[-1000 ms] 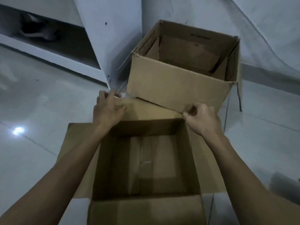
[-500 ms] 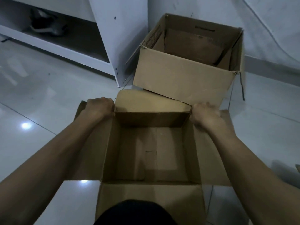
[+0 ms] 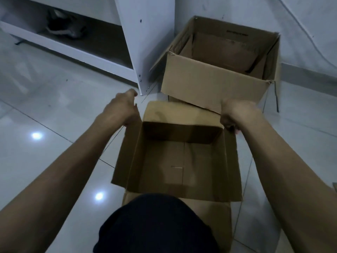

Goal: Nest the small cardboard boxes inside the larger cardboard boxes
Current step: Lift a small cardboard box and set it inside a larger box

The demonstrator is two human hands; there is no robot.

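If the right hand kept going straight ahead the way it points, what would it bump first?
Probably the front wall of the larger cardboard box, just beyond the right hand, which grips the smaller box. Depth is hard to judge.

Home interior, tiled floor point(image 3: 45, 110), white shelf unit point(image 3: 145, 42)

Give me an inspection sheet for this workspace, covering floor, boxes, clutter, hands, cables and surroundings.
Surface: glossy tiled floor, light reflections.
Job's things: near cardboard box open, looks empty, side flaps raised; far cardboard box open, against the wall; not nested.
Clutter: dark shoe under the white shelf unit.
Hands: left hand and right hand at the near box's far corners, gripping flaps.
Cables: thin dark strap hanging from far box.
Surroundings: white wall.
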